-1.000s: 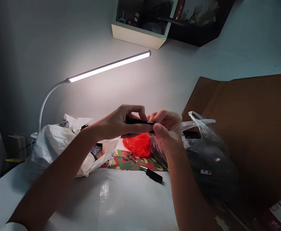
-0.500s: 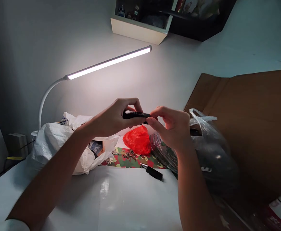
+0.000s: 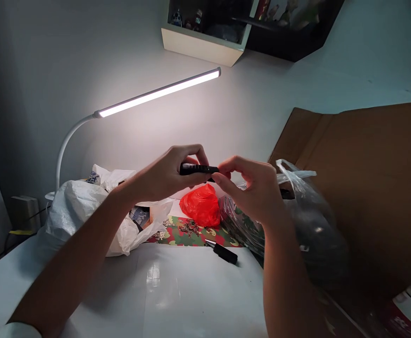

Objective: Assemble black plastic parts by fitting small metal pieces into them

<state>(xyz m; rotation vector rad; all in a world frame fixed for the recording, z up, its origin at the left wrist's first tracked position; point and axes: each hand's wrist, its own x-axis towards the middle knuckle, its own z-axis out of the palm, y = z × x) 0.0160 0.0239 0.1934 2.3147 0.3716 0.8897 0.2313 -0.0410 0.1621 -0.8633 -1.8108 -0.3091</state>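
Observation:
Above the table, my left hand [image 3: 182,169] is closed around a slim black object [image 3: 199,169], held nearly level; its exact kind is unclear. The thumb and fingertips of my right hand [image 3: 253,185] pinch together at the right end of that object. Whatever lies between those fingertips is too small to make out. Below the hands, a short black-handled piece with a silver pointed tip [image 3: 224,253] rests on the white table [image 3: 177,291]. Behind it, small metal pieces [image 3: 190,227] lie in a pile on a camouflage-patterned sheet [image 3: 177,237].
A red plastic bag [image 3: 201,204] sits at the back of the sheet. White plastic bags [image 3: 77,204] fill the left, beside a lit lamp [image 3: 159,92]. Clear bags [image 3: 314,230] stand at right against a large cardboard panel [image 3: 363,188]. A wall shelf [image 3: 201,44] hangs above.
The slim black object has rolled slightly in my left hand, its shiny side looking darker now. My right forearm has shifted a little to the right; its fingertips stay at the object's end.

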